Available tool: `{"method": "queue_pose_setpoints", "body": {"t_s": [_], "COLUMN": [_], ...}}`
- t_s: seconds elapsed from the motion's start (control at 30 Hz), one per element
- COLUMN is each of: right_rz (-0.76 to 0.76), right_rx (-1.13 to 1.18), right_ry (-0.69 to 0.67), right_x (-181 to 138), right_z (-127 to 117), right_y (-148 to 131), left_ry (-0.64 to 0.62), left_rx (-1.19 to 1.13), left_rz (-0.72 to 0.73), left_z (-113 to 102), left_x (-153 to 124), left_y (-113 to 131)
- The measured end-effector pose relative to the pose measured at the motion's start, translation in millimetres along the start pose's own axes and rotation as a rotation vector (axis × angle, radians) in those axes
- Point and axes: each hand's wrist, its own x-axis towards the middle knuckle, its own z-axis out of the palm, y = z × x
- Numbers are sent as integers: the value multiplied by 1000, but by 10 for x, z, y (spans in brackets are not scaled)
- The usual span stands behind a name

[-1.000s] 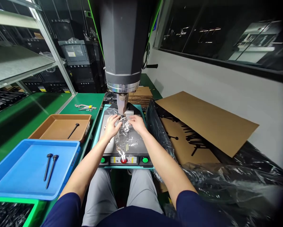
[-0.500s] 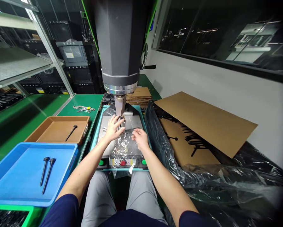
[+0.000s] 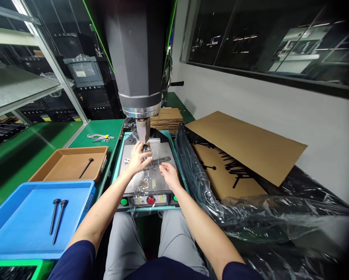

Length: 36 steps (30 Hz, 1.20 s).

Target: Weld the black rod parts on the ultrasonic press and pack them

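Under the press head [image 3: 143,130], my left hand [image 3: 137,159] curls its fingers and thumb around clear plastic film [image 3: 145,182] and a small dark part [image 3: 145,148], mostly hidden by the fingers. The crumpled film hangs down across the metal plate [image 3: 130,182] toward its front edge. To the right, my right hand [image 3: 170,175] is closed in a pinch, its fingertips near the film. What it pinches is too small to make out. A grey metal bracket [image 3: 163,160] lies on the plate just beyond those fingertips.
Left of the press stand a brown tray [image 3: 66,151] with one black bolt [image 3: 86,168] and a blue tray [image 3: 25,217] with two more. Green buttons [image 3: 124,202] and a red button [image 3: 150,200] line the front. At right, a plastic-lined box holds cardboard [image 3: 247,144] and black parts [image 3: 235,167].
My left hand's spread fingers have drawn in. My right hand has dropped slightly away from the bracket, which shows more. A white piece at the press front is gone from view. The view has shifted.
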Motion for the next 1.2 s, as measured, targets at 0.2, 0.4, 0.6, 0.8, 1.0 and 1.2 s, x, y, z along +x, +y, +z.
{"method": "queue_pose_setpoints", "body": {"t_s": [0.2,0.4,0.6,0.8,1.0,1.2], "right_rz": [-117,-99,-180,-224,-122,-93], "right_rx": [-85,-123,-172,-448,-758,-798], "right_ry": [29,44,112,292,207,147], "right_x": [-84,-226,-394,-812,-1076,-952], "right_z": [-95,-146,-372,-877,-1220,-1203], "right_y": [23,33,31,263,771,1001], "left_ry": [10,14,63,225,363,306], "left_rx": [-43,-52,-77,-124,-80,-29], "left_rz": [4,14,29,-186,-844,-916], "left_z": [-52,-36,-222,-518,-278,-143], "left_x": [-24,-28,-63,-757,-2198,-2522], "left_y": [-9,-16,59,228,159,252]}}
